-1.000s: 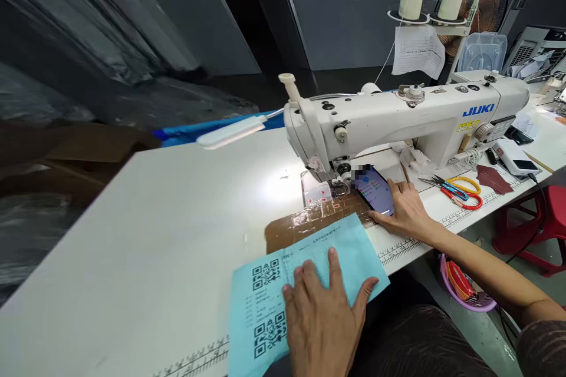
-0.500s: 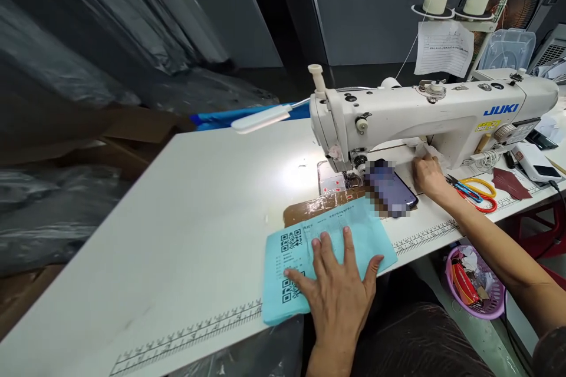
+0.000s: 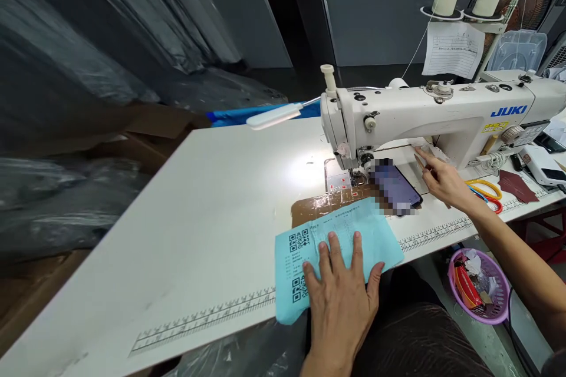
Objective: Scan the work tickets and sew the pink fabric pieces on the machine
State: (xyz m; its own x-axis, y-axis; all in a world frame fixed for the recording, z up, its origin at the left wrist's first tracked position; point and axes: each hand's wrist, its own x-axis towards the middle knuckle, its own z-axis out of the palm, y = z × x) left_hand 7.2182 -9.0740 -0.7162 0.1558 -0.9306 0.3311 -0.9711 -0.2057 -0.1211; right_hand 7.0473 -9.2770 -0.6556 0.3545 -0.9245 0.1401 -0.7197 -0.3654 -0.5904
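Turquoise printed sheet (image 3: 329,230) is lying on the white table (image 3: 212,200), near its front edge, its QR codes showing at the left. Left to right, a slim white lamp head (image 3: 274,116) is hanging out over the table, beside the sewing machine (image 3: 407,112). My left hand (image 3: 340,294) is pressing on the sheet, palm down, with fingers spread and clasping nothing. Past the top edge of the sheet, a glossy brown patch (image 3: 316,207) is running toward the needle area. A phone (image 3: 400,185) is lying face up just right of the needle, its screen glowing purple and partly blurred out.

To the right of the phone, my right hand (image 3: 440,179) is reaching over the table with its index finger extending to crumpled white material (image 3: 435,152) beneath the machine arm; I cannot tell whether it is gripping any of it. Scissors with yellow and red handles (image 3: 489,189) are lying beside that wrist. Below the table, a purple basket (image 3: 502,306) is holding a red packet and scraps. Farther right, a maroon scrap (image 3: 516,185) is resting near a white device (image 3: 537,162).
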